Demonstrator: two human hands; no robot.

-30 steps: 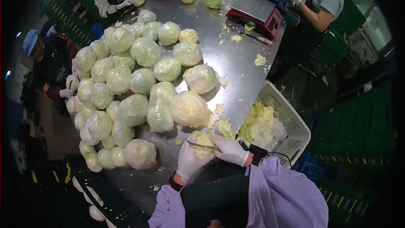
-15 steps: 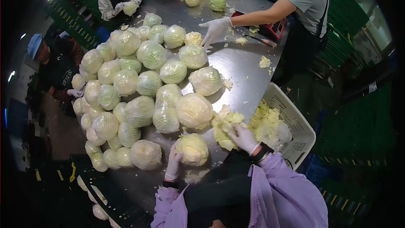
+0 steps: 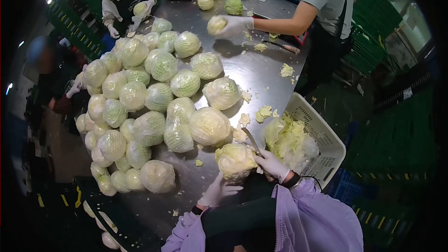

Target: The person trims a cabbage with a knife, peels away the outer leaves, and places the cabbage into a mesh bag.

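Note:
A trimmed pale cabbage [image 3: 234, 162] sits at the near side of the metal table, in front of my body. My left hand [image 3: 218, 191], in a white glove, is at its lower left, fingers stretched out and thumb raised close against it. On the cabbage's right side, my gloved right hand [image 3: 274, 165] is closed around a knife [image 3: 250, 139]. The blade points up and left beside the cabbage; the handle is mostly hidden in my fingers. Just beyond lies another large cabbage [image 3: 210, 126], with loose leaf scraps next to it.
Many wrapped cabbages [image 3: 158, 97] crowd the left of the table [image 3: 261, 84]. A white basket [image 3: 329, 158] with leaves [image 3: 287, 140] stands at the right edge. Across the table, a co-worker's gloved hand [image 3: 235, 26] holds a small cabbage near another knife [image 3: 284, 46]. Two people stand at the far left.
The cabbage before me has moved right, and my left hand has slid lower beneath it. My right hand has left the loose leaves, which now lie by the basket. The co-worker has lifted a small cabbage.

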